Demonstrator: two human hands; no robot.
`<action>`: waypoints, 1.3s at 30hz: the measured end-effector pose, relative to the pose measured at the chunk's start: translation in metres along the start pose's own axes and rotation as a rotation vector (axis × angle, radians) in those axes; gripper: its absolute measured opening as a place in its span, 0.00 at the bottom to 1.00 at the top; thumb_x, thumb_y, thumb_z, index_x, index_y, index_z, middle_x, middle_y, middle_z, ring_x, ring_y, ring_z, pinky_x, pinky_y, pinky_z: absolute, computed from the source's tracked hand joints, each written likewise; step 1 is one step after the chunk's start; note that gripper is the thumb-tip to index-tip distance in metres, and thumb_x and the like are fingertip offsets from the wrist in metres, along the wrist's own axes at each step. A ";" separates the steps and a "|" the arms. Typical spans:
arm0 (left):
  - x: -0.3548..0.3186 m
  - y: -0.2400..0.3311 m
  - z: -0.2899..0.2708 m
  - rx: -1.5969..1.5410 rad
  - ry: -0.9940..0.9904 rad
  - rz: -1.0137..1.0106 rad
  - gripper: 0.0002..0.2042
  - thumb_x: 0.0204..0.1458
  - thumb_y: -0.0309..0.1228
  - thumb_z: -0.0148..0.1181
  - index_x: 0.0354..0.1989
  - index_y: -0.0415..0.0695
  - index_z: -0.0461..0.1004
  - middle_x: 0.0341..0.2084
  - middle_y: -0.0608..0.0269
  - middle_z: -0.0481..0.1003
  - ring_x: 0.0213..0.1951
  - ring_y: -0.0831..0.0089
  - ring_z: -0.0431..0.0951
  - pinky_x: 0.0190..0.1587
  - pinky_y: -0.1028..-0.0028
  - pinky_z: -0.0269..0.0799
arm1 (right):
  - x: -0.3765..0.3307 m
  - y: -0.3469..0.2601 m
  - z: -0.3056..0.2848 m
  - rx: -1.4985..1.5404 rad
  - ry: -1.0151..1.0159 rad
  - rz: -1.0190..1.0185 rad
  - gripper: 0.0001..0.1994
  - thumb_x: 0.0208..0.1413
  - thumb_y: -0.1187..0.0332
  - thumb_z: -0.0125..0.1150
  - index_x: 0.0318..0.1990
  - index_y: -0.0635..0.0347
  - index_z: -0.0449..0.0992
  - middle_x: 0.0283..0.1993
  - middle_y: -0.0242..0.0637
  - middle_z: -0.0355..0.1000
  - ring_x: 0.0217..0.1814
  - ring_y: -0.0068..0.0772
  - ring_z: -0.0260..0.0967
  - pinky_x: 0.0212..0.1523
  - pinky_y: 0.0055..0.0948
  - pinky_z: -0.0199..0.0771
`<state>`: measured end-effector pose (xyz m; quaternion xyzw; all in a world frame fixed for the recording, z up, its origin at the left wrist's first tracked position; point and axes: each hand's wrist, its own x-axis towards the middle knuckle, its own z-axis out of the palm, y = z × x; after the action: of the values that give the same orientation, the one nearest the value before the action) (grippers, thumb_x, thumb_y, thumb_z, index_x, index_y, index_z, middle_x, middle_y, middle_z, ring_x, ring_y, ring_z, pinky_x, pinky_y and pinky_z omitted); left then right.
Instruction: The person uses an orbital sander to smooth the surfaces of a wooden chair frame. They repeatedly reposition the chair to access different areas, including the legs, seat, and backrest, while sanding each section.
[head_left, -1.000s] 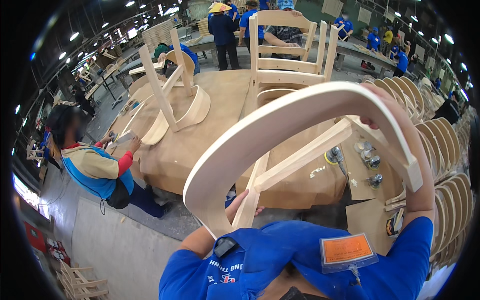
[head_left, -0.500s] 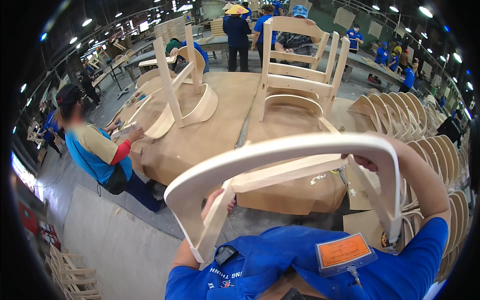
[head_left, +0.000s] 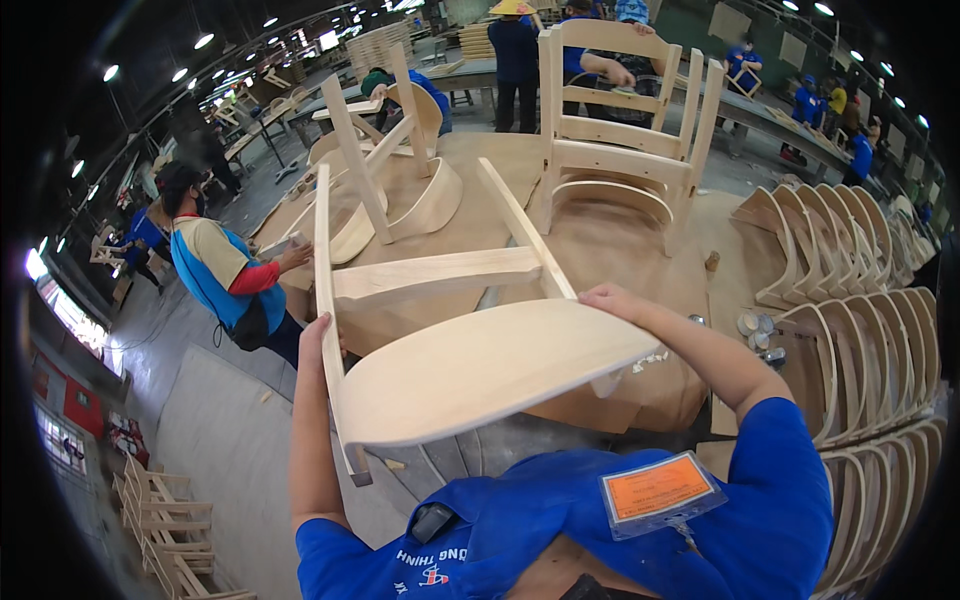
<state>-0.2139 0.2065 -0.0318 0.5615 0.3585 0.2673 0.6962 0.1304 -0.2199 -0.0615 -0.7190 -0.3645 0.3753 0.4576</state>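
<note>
I hold a pale, unfinished wooden chair frame [head_left: 470, 365] in front of my chest, its broad curved back panel facing me and its legs and crossbar pointing away over the workbench [head_left: 600, 240]. My left hand [head_left: 318, 340] grips the left leg of the frame near the panel's left end. My right hand [head_left: 605, 298] grips the panel's upper right edge. An orange tag [head_left: 655, 488] hangs on my blue shirt below the frame.
An assembled bare chair [head_left: 620, 120] stands on the far side of the bench, another frame [head_left: 385, 170] lies to its left. Several curved back panels [head_left: 860, 300] are stacked at the right. A person in a blue vest [head_left: 225, 275] works at the bench's left side.
I have turned the chair frame over: the curved panel, arched high across the view before, now lies low and flat toward me, with the legs swung away over the bench.
</note>
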 end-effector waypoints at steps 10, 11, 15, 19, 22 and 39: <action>0.010 0.007 0.073 0.209 -0.003 0.562 0.20 0.52 0.29 0.56 0.51 0.32 0.64 0.42 0.59 0.72 0.44 0.76 0.71 0.49 0.77 0.64 | 0.118 0.120 -0.018 0.038 0.220 -0.122 0.27 0.58 0.48 0.51 0.15 0.60 0.69 0.14 0.26 0.63 0.18 0.19 0.55 0.22 0.28 0.58; 0.010 0.004 0.085 0.223 -0.015 0.587 0.21 0.52 0.29 0.56 0.52 0.32 0.63 0.43 0.58 0.72 0.45 0.75 0.71 0.50 0.76 0.64 | 0.122 0.130 -0.021 0.047 0.260 -0.146 0.28 0.58 0.48 0.51 0.13 0.60 0.66 0.13 0.25 0.60 0.17 0.20 0.53 0.21 0.29 0.56; 0.002 -0.011 0.128 0.262 -0.011 0.659 0.25 0.50 0.29 0.57 0.55 0.32 0.60 0.44 0.57 0.71 0.46 0.72 0.71 0.52 0.74 0.64 | 0.127 0.167 -0.022 0.099 0.348 -0.217 0.30 0.58 0.49 0.49 0.11 0.62 0.63 0.10 0.32 0.55 0.15 0.23 0.49 0.19 0.33 0.53; -0.019 -0.008 0.146 0.294 -0.033 0.582 0.24 0.50 0.32 0.58 0.53 0.35 0.61 0.39 0.56 0.72 0.42 0.72 0.72 0.48 0.74 0.66 | 0.131 0.193 -0.022 0.099 0.397 -0.227 0.29 0.59 0.51 0.49 0.12 0.66 0.62 0.11 0.41 0.53 0.15 0.28 0.49 0.20 0.35 0.54; -0.025 0.008 0.154 0.370 -0.039 0.575 0.19 0.51 0.37 0.55 0.48 0.38 0.64 0.35 0.59 0.72 0.32 0.74 0.73 0.37 0.75 0.70 | 0.136 0.200 -0.022 0.105 0.391 -0.227 0.28 0.58 0.52 0.49 0.14 0.68 0.64 0.13 0.49 0.57 0.15 0.38 0.54 0.22 0.38 0.56; 0.067 0.151 0.205 0.915 0.576 0.581 0.21 0.43 0.43 0.62 0.36 0.36 0.73 0.26 0.57 0.74 0.30 0.67 0.76 0.35 0.70 0.70 | 0.037 0.184 -0.013 0.778 0.056 0.771 0.43 0.50 0.36 0.53 0.65 0.55 0.50 0.66 0.50 0.51 0.68 0.51 0.49 0.62 0.50 0.54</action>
<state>-0.0051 0.1712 0.1253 0.7834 0.4430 0.4062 0.1581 0.1921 -0.2511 -0.2367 -0.5879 0.1034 0.6036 0.5285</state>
